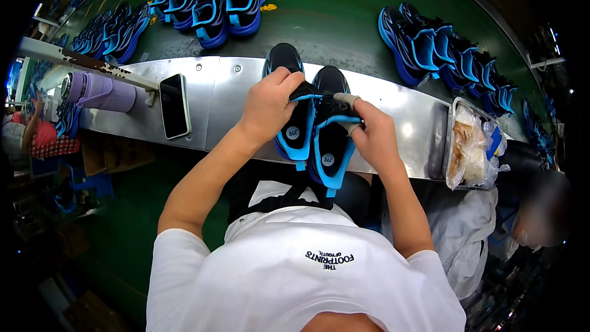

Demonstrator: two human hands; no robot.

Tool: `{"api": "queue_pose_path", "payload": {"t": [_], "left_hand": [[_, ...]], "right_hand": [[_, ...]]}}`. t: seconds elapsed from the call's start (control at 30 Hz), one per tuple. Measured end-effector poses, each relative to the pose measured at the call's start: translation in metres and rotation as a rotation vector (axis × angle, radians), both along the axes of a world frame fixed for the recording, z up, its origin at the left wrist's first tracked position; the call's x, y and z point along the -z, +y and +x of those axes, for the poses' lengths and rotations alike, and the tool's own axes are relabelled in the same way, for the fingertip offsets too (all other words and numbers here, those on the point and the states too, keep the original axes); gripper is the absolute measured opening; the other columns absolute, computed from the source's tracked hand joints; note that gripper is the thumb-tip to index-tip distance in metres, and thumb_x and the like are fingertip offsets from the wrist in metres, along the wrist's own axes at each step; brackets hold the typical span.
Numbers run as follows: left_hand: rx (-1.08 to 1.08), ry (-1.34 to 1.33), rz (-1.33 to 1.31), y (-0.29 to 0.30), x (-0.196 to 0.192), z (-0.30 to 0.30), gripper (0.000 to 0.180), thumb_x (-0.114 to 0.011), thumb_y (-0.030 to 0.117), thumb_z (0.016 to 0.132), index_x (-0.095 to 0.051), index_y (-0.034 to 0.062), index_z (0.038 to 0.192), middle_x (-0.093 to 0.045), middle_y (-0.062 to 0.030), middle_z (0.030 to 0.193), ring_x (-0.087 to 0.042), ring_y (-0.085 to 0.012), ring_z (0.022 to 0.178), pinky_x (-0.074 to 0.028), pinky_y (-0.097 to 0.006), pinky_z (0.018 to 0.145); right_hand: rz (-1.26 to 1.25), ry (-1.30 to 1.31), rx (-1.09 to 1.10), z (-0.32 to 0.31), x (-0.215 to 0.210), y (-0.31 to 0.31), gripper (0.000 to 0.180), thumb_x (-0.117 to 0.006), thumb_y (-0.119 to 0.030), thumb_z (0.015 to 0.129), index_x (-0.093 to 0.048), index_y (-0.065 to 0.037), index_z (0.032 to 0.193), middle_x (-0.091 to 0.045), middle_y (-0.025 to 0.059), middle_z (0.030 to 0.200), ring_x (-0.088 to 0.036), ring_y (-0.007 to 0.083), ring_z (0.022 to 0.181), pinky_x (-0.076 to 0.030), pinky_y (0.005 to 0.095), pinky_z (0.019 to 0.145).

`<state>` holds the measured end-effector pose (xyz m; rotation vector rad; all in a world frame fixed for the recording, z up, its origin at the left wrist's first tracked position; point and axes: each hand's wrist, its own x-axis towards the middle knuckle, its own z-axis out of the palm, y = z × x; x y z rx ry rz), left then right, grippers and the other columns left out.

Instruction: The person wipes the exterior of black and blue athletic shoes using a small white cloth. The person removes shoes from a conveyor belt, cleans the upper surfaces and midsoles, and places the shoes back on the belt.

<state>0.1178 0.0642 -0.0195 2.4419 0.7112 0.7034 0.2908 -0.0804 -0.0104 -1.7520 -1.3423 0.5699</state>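
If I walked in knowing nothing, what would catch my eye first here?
Likely the pair of black and blue shoes lying side by side on the metal ledge in the middle, with the left hand and right hand gripping their straps. Beyond, rows of matching shoes sit on the green belt, and a phone lies on the ledge to the left.

- The long shelf [221, 95] is shiny metal, smooth, with bright glare spots.
- The two shoes [313, 126] look like dark, soft cloth with smooth blue plastic trim.
- The phone [174, 106] has a glossy black glass face.
- The purple bottle [101, 92] looks smooth and matt.
- The tray [453, 141] is metal, with crinkly clear plastic inside.
- The belt [332, 18] is dull green.
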Motion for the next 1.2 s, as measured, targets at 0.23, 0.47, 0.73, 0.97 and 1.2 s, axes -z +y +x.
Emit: {"api": "queue_pose_path", "payload": {"t": [0.23,0.47,0.73,0.97,1.2], "left_hand": [[-0.069,-0.021,0.006,-0.005,0.000,-0.002,0.046,-0.062,-0.012,0.067,-0.061,0.0046,0.109,-0.063,-0.0135,0.104,-0.062,-0.0359,0.093,-0.051,-0.039,0.080],[-0.005,-0.121,-0.095,-0.009,0.012,-0.007,0.050,-0.059,-0.013,0.064,-0.063,0.0057,0.110,-0.065,-0.0125,0.112,-0.060,-0.0339,0.101,-0.049,-0.041,0.089],[0.112,-0.003,-0.152,-0.018,0.005,-0.014,0.048,-0.055,-0.017,0.062,-0.067,0.0101,0.100,-0.061,-0.0076,0.124,-0.053,-0.0313,0.101,-0.046,-0.036,0.089],[0.133,-0.039,-0.118,-0.026,0.014,-0.006,0.034,-0.052,-0.015,0.062,-0.065,0.0085,0.082,-0.065,-0.0028,0.119,-0.050,-0.0294,0.095,-0.042,-0.036,0.089],[0.147,0.040,0.247,-0.044,0.021,0.005,0.015,-0.063,0.001,0.068,-0.064,0.0089,0.081,-0.063,-0.0026,0.124,-0.052,-0.0297,0.091,-0.045,-0.040,0.082]], "right_hand": [[-0.204,-0.308,-0.084,0.005,-0.026,0.003,0.049,-0.066,0.006,0.068,-0.065,-0.005,0.115,-0.068,0.0117,0.094,-0.066,0.0269,0.081,-0.053,0.0342,0.071],[-0.202,0.085,0.016,0.007,0.004,-0.001,0.042,-0.066,0.003,0.076,-0.065,-0.004,0.118,-0.068,0.0078,0.094,-0.064,0.0137,0.079,-0.051,0.0262,0.070],[-0.104,-0.137,-0.164,-0.013,-0.028,-0.021,0.051,-0.068,0.005,0.065,-0.062,-0.012,0.112,-0.057,0.0118,0.101,-0.060,0.0340,0.090,-0.052,0.0409,0.076],[-0.024,-0.586,-0.200,-0.021,-0.006,-0.053,0.043,-0.070,-0.002,0.066,-0.063,-0.012,0.107,-0.058,0.0118,0.110,-0.059,0.0296,0.088,-0.054,0.0343,0.069],[0.003,-0.626,-0.093,-0.041,0.003,-0.044,0.041,-0.064,0.002,0.069,-0.061,-0.002,0.110,-0.057,0.0183,0.111,-0.058,0.0293,0.085,-0.054,0.0339,0.069]]}}
